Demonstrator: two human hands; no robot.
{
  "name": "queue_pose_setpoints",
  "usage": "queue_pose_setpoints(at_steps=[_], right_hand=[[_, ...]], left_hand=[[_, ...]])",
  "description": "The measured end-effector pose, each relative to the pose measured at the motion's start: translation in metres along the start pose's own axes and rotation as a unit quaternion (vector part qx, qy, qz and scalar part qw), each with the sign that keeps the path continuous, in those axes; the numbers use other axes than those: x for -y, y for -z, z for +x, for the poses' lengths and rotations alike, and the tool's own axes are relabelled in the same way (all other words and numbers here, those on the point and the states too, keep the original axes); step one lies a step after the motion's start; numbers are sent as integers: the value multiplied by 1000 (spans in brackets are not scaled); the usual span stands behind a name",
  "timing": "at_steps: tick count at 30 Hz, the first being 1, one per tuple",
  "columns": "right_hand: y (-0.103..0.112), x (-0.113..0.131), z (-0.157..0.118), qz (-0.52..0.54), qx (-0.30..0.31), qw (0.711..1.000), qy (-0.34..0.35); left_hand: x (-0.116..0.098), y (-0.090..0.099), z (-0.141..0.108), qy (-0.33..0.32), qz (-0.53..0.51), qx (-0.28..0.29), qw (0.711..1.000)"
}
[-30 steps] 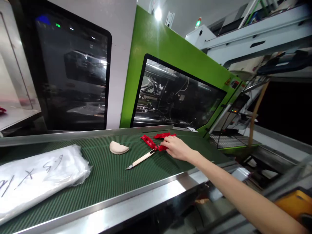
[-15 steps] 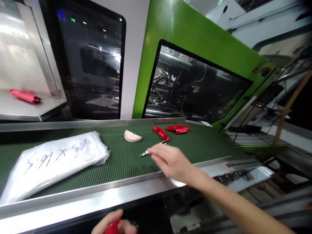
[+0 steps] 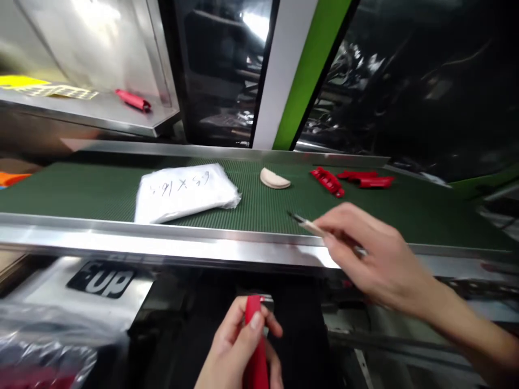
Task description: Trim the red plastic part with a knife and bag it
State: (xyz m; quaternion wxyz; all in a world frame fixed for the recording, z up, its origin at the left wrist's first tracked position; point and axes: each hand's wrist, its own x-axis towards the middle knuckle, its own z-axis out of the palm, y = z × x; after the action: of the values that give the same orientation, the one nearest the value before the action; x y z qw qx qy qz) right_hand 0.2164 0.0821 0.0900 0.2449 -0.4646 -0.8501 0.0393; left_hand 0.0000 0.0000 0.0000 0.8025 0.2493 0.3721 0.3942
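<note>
In our left hand (image 3: 237, 340) we grip a long red plastic part (image 3: 256, 359), fingers and thumb curled round it, below the near edge of the conveyor belt (image 3: 259, 212). Our right hand (image 3: 375, 254) pinches the pale handle of a craft knife (image 3: 312, 227) above that edge's metal rail (image 3: 243, 247); the blade points left and towards the far edge.

Near the belt's far edge, right of the knife tip, we see a ribbed red piece (image 3: 327, 181) just beside a pair of red pieces (image 3: 375, 182). Left of these lies a cream half-round pad (image 3: 274, 179), and further left a plastic bag (image 3: 182, 195) with handwritten figures, reaching close to the near edge. Beyond the belt's far edge, another red part (image 3: 133, 100) rests near the right corner of a metal shelf (image 3: 101, 112).
</note>
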Motion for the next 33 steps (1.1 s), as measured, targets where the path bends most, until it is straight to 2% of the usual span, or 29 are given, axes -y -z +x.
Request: queue_pose_setpoints(at_steps=[3, 6, 11, 17, 20, 27, 33], right_hand=[[-12, 41, -25, 98, 48, 993, 34], [-30, 58, -41, 128, 61, 988, 53], [-39, 61, -53, 78, 30, 995, 52], [-34, 67, -58, 10, 12, 997, 80], [-37, 67, -59, 3, -2, 997, 71], [-39, 68, -69, 10, 19, 997, 71], [-41, 69, -69, 10, 7, 997, 76]], left_hand=[[0, -1, -6, -7, -13, -2, 1000], [0, 0, -14, -2, -33, -1, 999], [-3, -1, -25, 32, -86, 1, 996], [-5, -3, -27, 41, -56, -24, 997], [-5, -4, -28, 35, -54, -30, 997], [-3, -4, -29, 46, -55, -34, 997], [-2, -5, -30, 45, -64, -31, 996]])
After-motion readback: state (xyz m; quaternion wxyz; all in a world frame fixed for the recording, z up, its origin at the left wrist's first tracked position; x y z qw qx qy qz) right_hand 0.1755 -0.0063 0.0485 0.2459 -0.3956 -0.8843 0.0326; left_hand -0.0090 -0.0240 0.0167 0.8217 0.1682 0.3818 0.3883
